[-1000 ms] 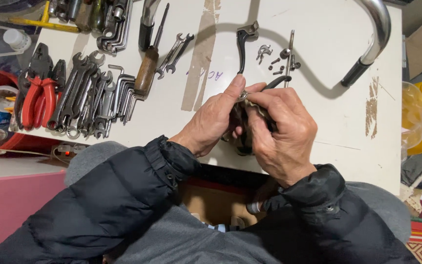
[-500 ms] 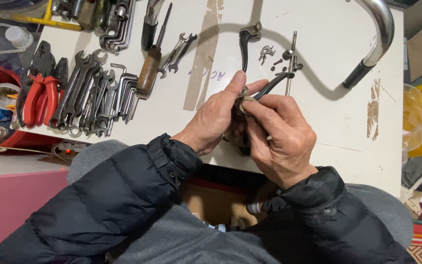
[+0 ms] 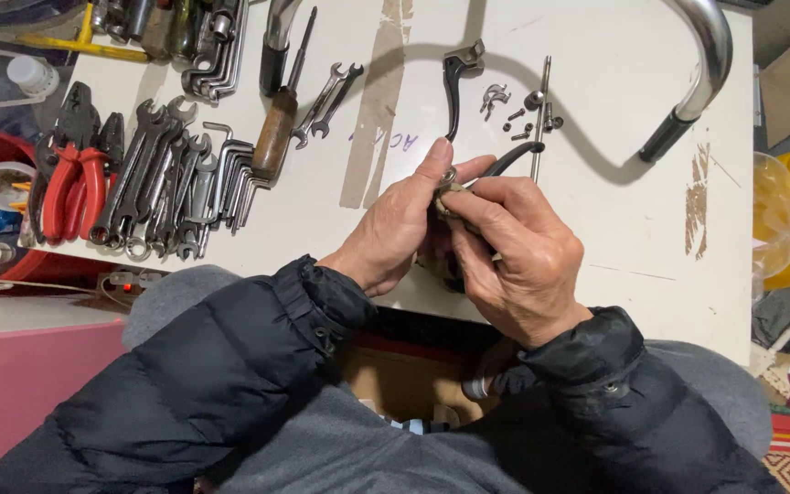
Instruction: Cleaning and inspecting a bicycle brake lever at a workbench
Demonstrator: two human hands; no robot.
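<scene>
Between pinched fingertips (image 3: pixel 450 176), a small metal part (image 3: pixel 451 183) sits gripped by both the left hand (image 3: pixel 400 229) and right hand (image 3: pixel 514 256), above the white workbench (image 3: pixel 596 238). Beyond lie a black brake lever (image 3: pixel 454 82), small bolts (image 3: pixel 523 114) and spanners (image 3: pixel 162 178).

A single head-mounted camera looks steeply down from close above the white workbench (image 3: pixel 596 238). The person's dark sleeves fill the lower frame; the tool row (image 3: pixel 166 183) occupies the upper left.
</scene>
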